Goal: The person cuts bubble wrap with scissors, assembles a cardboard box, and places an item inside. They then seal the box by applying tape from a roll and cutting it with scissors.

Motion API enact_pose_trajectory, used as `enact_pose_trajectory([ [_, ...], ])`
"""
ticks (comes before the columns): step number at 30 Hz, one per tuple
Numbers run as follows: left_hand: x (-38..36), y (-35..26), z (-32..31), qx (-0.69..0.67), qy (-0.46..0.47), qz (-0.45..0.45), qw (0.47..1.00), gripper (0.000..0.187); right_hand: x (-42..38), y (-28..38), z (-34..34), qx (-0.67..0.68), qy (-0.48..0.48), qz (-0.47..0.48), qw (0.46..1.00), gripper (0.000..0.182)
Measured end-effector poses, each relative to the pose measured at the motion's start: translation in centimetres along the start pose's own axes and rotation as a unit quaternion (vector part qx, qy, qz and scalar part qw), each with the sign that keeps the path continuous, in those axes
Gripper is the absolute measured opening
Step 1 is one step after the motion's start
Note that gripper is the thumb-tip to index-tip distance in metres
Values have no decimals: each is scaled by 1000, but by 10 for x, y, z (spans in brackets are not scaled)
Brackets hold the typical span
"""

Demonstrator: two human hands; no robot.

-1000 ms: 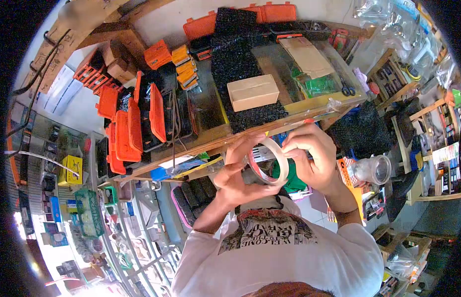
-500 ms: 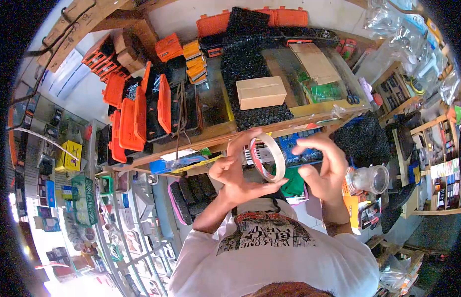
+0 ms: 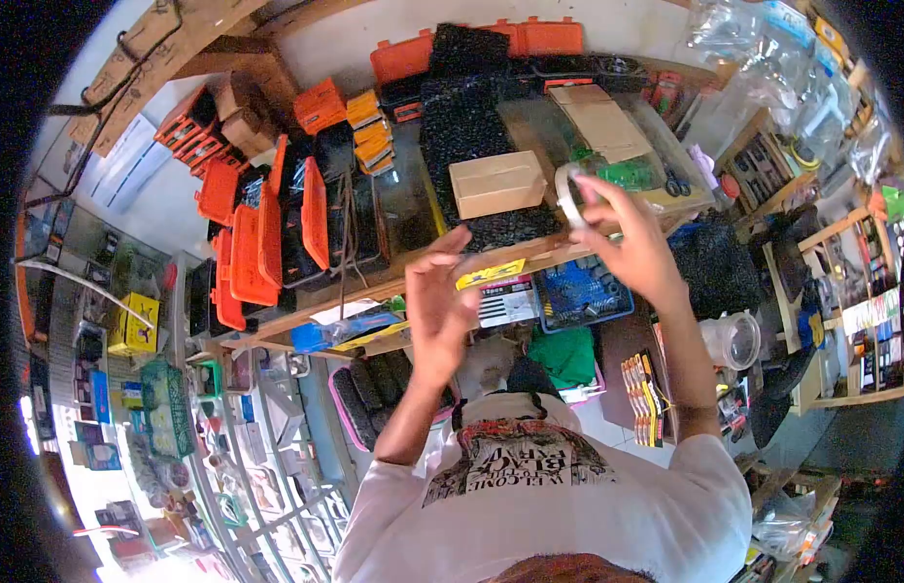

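My right hand (image 3: 622, 243) is raised over the wooden counter's front edge (image 3: 393, 277) and grips a roll of clear tape (image 3: 569, 194) by its rim. The roll hangs just right of a closed cardboard box (image 3: 497, 183), which lies on a black foam mat (image 3: 471, 117). My left hand (image 3: 437, 301) is lifted in front of the counter edge with its fingers spread. It holds nothing that I can see and is well apart from the roll. Whether a strip of tape runs between my hands is not discernible.
Orange plastic cases (image 3: 267, 233) crowd the counter's left side. A flat carton (image 3: 602, 121), green bags (image 3: 631, 173) and scissors (image 3: 680, 181) lie to the right. Below the counter edge sit a blue tray (image 3: 583, 291) and a clear jar (image 3: 732, 340).
The tape roll has passed from my left hand to my right, which carried it up and right toward the box. My left hand has let go and spread its fingers.
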State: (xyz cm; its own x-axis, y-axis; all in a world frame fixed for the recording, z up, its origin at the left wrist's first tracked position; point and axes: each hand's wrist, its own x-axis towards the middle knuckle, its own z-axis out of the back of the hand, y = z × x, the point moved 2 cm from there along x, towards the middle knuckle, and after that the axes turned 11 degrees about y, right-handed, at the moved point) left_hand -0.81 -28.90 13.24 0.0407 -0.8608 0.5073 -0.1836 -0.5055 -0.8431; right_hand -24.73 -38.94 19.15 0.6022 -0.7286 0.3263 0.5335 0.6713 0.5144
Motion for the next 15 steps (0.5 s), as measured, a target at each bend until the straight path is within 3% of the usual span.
enact_pose_trajectory([
  [2, 0, -4, 6, 13, -47, 62, 997, 28, 14, -44, -3, -108, 16, 15, 994, 66],
  [6, 12, 2, 19, 45, -57, 100, 992, 17, 41, -104, -12, -175, 70, 18, 982, 65],
  [9, 21, -2, 28, 37, -56, 154, 986, 12, 53, -116, -13, -172, 123, 9, 977, 66],
  [15, 44, -16, 33, 91, -69, 189, 975, 13, 58, -73, 7, -16, 45, 9, 999, 48],
])
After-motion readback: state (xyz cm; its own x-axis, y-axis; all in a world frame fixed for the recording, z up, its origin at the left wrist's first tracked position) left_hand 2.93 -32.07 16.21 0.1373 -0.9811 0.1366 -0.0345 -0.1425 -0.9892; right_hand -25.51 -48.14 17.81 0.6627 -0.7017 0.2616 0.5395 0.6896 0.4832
